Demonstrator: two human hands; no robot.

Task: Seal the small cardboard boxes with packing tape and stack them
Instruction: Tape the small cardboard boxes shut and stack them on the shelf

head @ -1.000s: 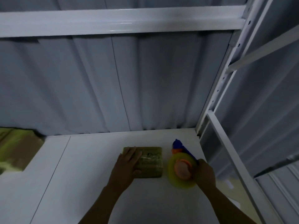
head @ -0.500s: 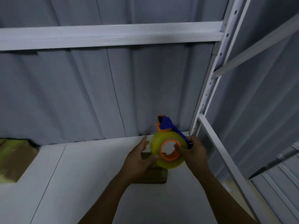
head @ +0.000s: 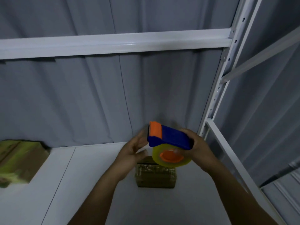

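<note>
A small cardboard box [head: 155, 176] lies on the white shelf surface [head: 81, 184], its top glossy with tape. Above it my right hand [head: 196, 151] grips a tape dispenser [head: 168, 140] with a blue body, an orange tip and a yellowish tape roll on an orange core. My left hand [head: 131, 153] is raised just left of the dispenser, fingers curled near the tape's edge below the orange tip; whether it pinches the tape end I cannot tell.
A taped brown stack of boxes [head: 19, 163] sits at the left edge of the shelf. A white shelf beam [head: 113, 43] crosses overhead. A white upright post [head: 215, 96] and side rail [head: 230, 153] bound the right. A grey curtain [head: 81, 103] hangs behind.
My right hand has lifted the dispenser off the shelf and turned it so its blue top faces up. My left hand has left the box and risen to the dispenser.
</note>
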